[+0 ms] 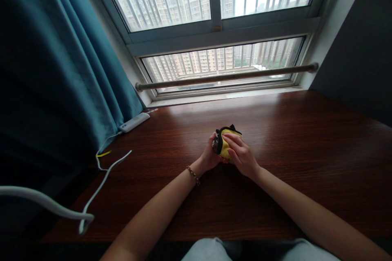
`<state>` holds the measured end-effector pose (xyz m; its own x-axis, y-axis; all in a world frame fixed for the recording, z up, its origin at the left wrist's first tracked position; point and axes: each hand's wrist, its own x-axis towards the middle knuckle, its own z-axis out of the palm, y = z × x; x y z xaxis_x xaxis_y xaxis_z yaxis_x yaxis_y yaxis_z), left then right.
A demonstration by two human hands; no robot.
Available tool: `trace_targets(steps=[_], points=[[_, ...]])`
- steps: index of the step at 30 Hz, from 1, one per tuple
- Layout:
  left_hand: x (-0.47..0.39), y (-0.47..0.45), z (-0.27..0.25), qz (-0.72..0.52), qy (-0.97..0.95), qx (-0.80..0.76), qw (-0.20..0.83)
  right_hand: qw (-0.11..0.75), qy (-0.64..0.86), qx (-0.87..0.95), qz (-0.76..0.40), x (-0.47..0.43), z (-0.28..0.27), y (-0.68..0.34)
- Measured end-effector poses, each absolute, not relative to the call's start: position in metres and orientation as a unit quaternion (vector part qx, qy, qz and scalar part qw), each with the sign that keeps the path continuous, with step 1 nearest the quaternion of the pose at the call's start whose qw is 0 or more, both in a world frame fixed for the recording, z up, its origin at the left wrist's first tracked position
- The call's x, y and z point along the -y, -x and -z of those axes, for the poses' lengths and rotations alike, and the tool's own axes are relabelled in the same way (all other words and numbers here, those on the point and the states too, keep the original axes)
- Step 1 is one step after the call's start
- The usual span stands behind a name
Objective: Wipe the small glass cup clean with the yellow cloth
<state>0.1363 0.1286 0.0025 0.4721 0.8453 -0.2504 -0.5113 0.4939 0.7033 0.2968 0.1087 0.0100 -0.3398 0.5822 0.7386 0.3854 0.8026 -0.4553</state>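
Note:
Between my hands, above the dark wooden tabletop, is a small yellow pouch (226, 145) with black edging and a dark, shiny part at its left end. My left hand (210, 157) grips that left end from below and the side, a beaded bracelet (193, 174) around its wrist. Across the pouch's top and right side lie the bent fingers of my right hand (241, 153), pressed against the yellow cloth. The shiny part is too small to make out clearly, and the pouch's underside is hidden by my hands.
The brown wooden tabletop (294, 142) reaches to a window with a metal rail (232, 76). At the left, a white power strip (134, 122) lies by a blue curtain (101, 73). A white cable (104, 183) with a yellow tie (104, 153) runs near the left edge.

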Motion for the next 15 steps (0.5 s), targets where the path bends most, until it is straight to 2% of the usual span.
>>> trace_targets(steps=[11, 15], points=[[-0.1278, -0.1392, -0.0029, -0.451, -0.264, -0.291, 0.801, 0.431, 0.355, 0.828, -0.048, -0.109, -0.0117, -0.2944], [-0.1263, -0.1408, -0.0009, -0.459, -0.283, -0.302, 0.786, 0.43, 0.341, 0.833, -0.068, -0.1094, -0.0134, -0.295]])
